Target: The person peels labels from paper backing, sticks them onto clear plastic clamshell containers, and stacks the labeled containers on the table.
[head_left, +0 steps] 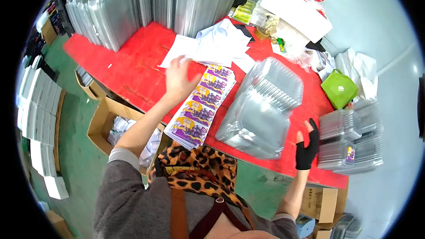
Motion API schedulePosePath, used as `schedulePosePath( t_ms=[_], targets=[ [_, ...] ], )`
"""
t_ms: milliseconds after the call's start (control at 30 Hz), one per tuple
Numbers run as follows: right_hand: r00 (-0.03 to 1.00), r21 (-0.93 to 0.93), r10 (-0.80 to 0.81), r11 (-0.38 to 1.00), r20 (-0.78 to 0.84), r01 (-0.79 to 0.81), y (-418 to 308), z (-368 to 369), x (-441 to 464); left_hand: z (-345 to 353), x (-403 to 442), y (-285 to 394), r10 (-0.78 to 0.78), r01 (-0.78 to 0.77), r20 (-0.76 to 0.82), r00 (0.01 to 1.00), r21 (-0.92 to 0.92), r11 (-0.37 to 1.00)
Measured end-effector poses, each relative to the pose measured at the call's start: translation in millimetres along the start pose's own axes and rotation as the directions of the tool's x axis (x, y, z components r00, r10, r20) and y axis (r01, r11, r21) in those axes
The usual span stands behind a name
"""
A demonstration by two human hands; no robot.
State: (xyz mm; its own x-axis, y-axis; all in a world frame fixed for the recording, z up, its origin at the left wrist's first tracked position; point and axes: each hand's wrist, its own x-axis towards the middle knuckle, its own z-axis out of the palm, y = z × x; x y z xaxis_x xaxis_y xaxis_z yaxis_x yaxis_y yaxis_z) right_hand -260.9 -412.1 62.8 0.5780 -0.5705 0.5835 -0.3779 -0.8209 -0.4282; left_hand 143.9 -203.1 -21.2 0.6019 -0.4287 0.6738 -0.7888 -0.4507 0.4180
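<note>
Head view: half-open left hand (179, 81) at eleven o'clock from the labels (200, 106) on the table (119, 68), spread right hand (307, 149) at four — both seemingly empty — likely a reach, calling for a pinch.

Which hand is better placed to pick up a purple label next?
Probably the left: the left hand is close beside the purple labels, while the gloved right hand is beyond the clear plastic trays, beside another pile.

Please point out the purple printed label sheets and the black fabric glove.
Purple printed label sheets (201, 102), head view: middle of the top sheet.
Black fabric glove (306, 152), head view: its body, below the fingers.
</note>
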Motion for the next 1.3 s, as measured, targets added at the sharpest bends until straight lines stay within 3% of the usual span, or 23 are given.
schedulePosePath(
  t_ms=[33, 133, 233, 333, 400, 467, 500, 567, 633, 700, 767, 1000, 1067, 1267, 1300],
  targets=[
    [0.999, -0.012, -0.046, 0.999, -0.009, 0.046, -1.0, -5.9, 7.7, 1.5, 7.5, -17.4, -0.027, 0.034, -0.098, 0.995, 0.066, 0.997],
    [0.997, -0.003, -0.076, 0.997, -0.025, 0.076, -15.3, -14.2, 43.4, 16.5, 21.3, -82.4, -0.238, 0.256, -0.137, 0.962, 0.134, 0.957],
    [0.982, -0.002, -0.177, 0.984, 0.058, 0.178, -52.5, -4.3, 96.8, 35.0, 35.3, -125.2, -0.557, 0.523, 0.161, 0.815, 0.212, 0.826],
    [0.886, -0.048, -0.434, 0.893, 0.163, 0.447, -90.7, 39.8, 164.4, 69.6, 44.7, -146.1, -0.433, 0.444, 0.185, 0.882, -0.018, 0.896],
    [0.806, 0.108, -0.561, 0.827, 0.186, 0.551, -105.6, 89.8, 214.7, 89.6, 55.1, -144.4, -0.420, 0.442, 0.211, 0.883, -0.070, 0.894],
    [0.811, 0.023, -0.435, 0.886, 0.392, 0.464, -116.4, 143.6, 270.0, 99.6, 60.0, -130.4, -0.414, 0.436, 0.185, 0.891, -0.100, 0.894],
    [0.841, -0.153, -0.331, 0.891, 0.429, 0.428, -114.4, 178.3, 298.1, 101.3, 56.8, -126.2, -0.377, 0.392, 0.138, 0.916, -0.112, 0.913],
    [0.842, -0.316, -0.150, 0.881, 0.518, 0.352, -126.6, 224.5, 340.0, 101.3, 47.9, -120.7, -0.303, 0.305, 0.035, 0.952, -0.125, 0.944],
    [0.882, -0.444, 0.041, 0.874, 0.469, 0.196, -121.6, 269.3, 365.8, 97.3, 48.1, -115.5, -0.280, 0.280, 0.016, 0.960, -0.123, 0.952],
    [0.869, -0.379, 0.228, 0.924, 0.439, -0.051, -105.4, 315.1, 374.6, 98.2, 46.1, -117.5, -0.295, 0.284, -0.043, 0.954, -0.174, 0.943],
    [0.938, -0.310, -0.003, 0.943, 0.346, 0.118, -56.4, 376.9, 346.0, 93.2, 47.3, -115.2, -0.277, 0.267, -0.047, 0.960, -0.150, 0.952],
    [0.783, -0.389, 0.274, 0.920, 0.558, -0.045, -29.7, 445.1, 308.1, 86.7, 54.6, -106.3, -0.295, 0.298, 0.040, 0.955, -0.129, 0.946],
    [0.767, -0.382, 0.275, 0.923, 0.579, -0.042, -36.1, 451.5, 306.2, 86.8, 57.5, -101.3, -0.361, 0.369, 0.102, 0.927, -0.081, 0.926],
    [0.751, -0.276, 0.129, 0.958, 0.648, 0.074, -83.1, 471.7, 280.9, 96.3, 58.3, -113.9, -0.282, 0.287, 0.101, 0.954, -0.043, 0.957],
    [0.748, -0.247, 0.093, 0.964, 0.657, 0.098, -93.6, 473.2, 273.6, 105.0, 62.7, -125.8, -0.312, 0.330, 0.141, 0.939, -0.128, 0.935]
  ],
)
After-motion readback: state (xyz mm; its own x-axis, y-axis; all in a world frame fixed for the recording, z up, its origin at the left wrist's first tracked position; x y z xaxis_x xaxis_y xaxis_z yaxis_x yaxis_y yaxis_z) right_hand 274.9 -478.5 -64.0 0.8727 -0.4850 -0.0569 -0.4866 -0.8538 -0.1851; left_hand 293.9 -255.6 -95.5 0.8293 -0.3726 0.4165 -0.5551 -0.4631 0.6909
